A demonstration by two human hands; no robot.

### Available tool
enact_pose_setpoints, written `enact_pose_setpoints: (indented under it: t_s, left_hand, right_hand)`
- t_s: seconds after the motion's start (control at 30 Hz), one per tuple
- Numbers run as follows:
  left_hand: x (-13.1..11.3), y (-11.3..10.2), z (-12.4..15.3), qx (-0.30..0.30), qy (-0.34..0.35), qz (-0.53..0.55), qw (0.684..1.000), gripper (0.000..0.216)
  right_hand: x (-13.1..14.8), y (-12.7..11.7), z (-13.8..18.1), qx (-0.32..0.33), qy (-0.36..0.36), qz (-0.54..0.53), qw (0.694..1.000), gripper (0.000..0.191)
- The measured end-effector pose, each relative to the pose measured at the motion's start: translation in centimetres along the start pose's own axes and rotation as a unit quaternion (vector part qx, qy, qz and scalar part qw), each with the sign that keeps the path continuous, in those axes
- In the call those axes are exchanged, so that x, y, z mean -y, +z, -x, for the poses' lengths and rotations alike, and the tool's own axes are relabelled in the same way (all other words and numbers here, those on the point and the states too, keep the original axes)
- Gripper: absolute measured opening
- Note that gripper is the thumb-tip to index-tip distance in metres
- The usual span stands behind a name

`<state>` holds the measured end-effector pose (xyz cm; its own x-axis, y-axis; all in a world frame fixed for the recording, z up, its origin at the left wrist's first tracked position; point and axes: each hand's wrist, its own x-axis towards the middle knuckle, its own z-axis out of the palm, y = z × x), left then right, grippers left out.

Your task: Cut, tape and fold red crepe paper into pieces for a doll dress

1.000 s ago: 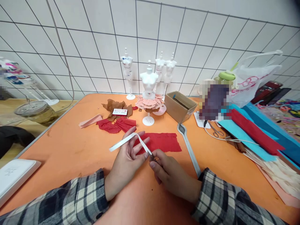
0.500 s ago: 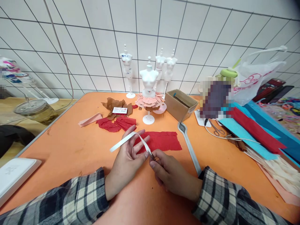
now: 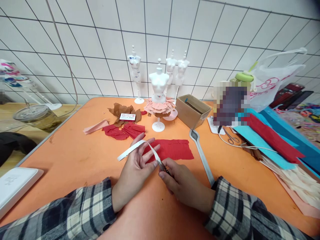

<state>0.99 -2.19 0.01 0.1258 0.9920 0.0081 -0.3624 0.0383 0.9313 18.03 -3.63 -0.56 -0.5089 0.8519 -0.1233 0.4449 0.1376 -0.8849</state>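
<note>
Clearly, both hands work close together over the near middle of the orange tabletop (image 3: 75, 153), and the white strip (image 3: 132, 148) is up in the air between them. The left hand (image 3: 136, 170) is turned palm up with its fingers spread; the strip bends over near those fingers, one end sticking out to the left and the other sloping down toward the tip of the thumb. Whether the left hand actually clamps the strip, I cannot tell. The right hand (image 3: 183, 181) is curled, thumb and forefinger pinching a small dark tool (image 3: 165, 169), whose tip meets the strip's lower end beside the left thumb. Its exact kind is hard to make out.

Just beyond the left fingertips, a red rectangular piece (image 3: 175, 149) lies flat, partly hidden by them. A long grey band (image 3: 205, 163) with a wider, rounded far end runs to its right, reaching back to the right sleeve. Farther off stands a white dress form (image 3: 159, 83) wearing a ruffled pink skirt (image 3: 158, 107), with a cardboard box (image 3: 197, 116) to its right. Left of the form lie gathered red pieces (image 3: 115, 132), and behind them a small labelled packet (image 3: 127, 117) rests on crumpled brown material (image 3: 116, 110).
</note>
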Motion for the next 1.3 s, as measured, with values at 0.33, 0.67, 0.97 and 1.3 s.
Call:
enact_pose_setpoints:
  t_s: [0.33,0.67,0.97,1.3]
  left_hand:
    - [0.1,-0.1,-0.1,0.002,-0.014,-0.003,1.0,0.084]
    - [0.2,-0.2,-0.4,0.001,-0.02,-0.018,1.0,0.087]
    - [0.1,-0.6,-1.3,0.002,-0.009,-0.067,0.998,0.086]
    - [-0.5,-0.6,-1.0,0.007,0.005,-0.052,0.999,0.09]
  right_hand:
    - [0.1,-0.2,-0.1,0.0,-0.005,0.022,1.0,0.012]
    - [0.1,-0.1,-0.2,0.003,0.004,0.024,1.0,0.013]
    - [0.2,-1.4,-0.1,0.018,0.02,0.059,0.998,0.016]
    - [0.3,-1.9,0.1,0.045,0.001,0.051,0.998,0.019]
